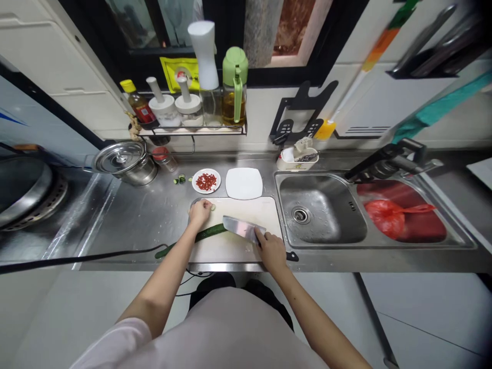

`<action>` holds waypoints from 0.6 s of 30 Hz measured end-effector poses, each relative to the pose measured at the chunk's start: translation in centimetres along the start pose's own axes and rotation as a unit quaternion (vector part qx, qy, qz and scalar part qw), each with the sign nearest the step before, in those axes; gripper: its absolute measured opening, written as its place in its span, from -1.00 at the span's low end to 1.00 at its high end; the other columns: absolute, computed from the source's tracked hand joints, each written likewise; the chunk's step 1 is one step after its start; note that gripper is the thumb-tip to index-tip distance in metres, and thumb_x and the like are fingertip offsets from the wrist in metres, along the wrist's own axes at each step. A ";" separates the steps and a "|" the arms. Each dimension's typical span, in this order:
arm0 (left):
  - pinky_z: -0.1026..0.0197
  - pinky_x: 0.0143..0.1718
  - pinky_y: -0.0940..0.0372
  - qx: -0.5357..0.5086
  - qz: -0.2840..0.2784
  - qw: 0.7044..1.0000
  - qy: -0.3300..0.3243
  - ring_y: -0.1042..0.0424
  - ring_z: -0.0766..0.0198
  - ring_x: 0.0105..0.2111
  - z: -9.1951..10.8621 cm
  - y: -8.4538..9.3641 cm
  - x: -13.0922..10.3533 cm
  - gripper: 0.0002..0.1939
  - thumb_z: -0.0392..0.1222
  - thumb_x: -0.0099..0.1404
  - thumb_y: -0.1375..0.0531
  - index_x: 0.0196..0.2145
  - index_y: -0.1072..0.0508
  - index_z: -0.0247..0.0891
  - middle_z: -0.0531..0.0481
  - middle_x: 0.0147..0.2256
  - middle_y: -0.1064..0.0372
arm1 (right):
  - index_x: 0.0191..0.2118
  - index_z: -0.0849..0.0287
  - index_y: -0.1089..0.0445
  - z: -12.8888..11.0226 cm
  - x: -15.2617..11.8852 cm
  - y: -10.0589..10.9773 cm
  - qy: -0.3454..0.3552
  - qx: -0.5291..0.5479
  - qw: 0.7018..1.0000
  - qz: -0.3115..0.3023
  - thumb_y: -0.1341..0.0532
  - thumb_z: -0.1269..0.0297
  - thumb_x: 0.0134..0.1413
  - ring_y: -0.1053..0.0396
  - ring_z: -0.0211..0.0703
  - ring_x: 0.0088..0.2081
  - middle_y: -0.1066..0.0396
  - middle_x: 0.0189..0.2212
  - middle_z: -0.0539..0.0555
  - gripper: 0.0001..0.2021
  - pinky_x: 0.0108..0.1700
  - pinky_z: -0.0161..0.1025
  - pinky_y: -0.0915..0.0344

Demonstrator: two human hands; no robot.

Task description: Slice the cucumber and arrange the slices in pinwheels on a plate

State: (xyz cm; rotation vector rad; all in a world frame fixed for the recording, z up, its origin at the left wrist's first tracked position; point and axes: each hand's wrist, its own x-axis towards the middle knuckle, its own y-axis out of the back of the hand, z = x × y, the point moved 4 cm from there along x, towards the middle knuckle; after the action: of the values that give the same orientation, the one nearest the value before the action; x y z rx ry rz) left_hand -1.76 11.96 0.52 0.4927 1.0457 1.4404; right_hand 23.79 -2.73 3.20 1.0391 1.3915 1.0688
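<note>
My right hand [273,252] is wrapped round the handle of a kitchen cleaver [241,228], its broad blade turned left beside the cut end of a long green cucumber [209,232]. The cucumber lies slantwise on a white cutting board [265,209], its far end passing under my left forearm and off the board. Toward the board's upper left, my left hand [200,212] is closed, with a small pale cucumber slice [212,207] at its fingertips. Above the board stand a white plate of chopped red pieces [206,181] and a bare white plate [244,183].
Several cucumber bits [179,179] lie near a lidded steel pot [130,163]. A double sink [323,205] is on the right, with a red plastic bag [388,218] in one basin. A black cable [115,252] crosses the counter. Seasoning bottles stand on a wall rack [196,131].
</note>
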 end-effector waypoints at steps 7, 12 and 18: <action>0.00 -0.05 -0.10 0.049 0.037 0.997 0.055 -0.41 0.01 -0.10 -0.5 -0.5 1.5 -0.77 -0.16 0.28 -0.08 -0.26 -0.54 -0.17 -0.17 -0.23 -0.53 | 0.24 0.07 -0.21 1.4 0.0 -0.4 -0.046 0.000 0.999 0.005 -0.13 0.22 0.23 -0.35 -0.07 -0.20 -0.42 -0.26 0.12 -0.53 -0.17 -0.22 -0.08; -0.02 -0.04 -0.09 0.063 0.055 0.995 0.050 -0.42 0.00 -0.10 -0.7 -0.7 1.7 -0.75 -0.14 0.31 -0.06 -0.23 -0.53 -0.16 -0.19 -0.20 -0.52 | 0.24 0.05 -0.21 1.5 0.1 -0.6 -0.063 0.009 0.998 0.005 -0.15 0.24 0.21 -0.37 -0.09 -0.20 -0.43 -0.25 0.10 -0.53 -0.17 -0.24 -0.10; 0.00 -0.03 -0.09 0.067 0.069 0.995 0.017 -0.39 0.00 -0.07 -1.1 -1.1 2.1 -0.74 -0.16 0.33 -0.04 -0.19 -0.52 -0.19 -0.21 -0.14 -0.48 | 0.22 0.04 -0.24 1.5 0.0 -0.6 -0.072 0.012 0.997 0.004 -0.17 0.23 0.19 -0.38 -0.10 -0.21 -0.45 -0.25 0.10 -0.53 -0.18 -0.24 -0.12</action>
State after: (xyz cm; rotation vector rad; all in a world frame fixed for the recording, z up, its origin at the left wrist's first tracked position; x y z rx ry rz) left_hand -2.36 13.44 -1.51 0.6504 1.1601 1.5105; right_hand 25.29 -2.73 2.50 1.1183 1.2867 0.9658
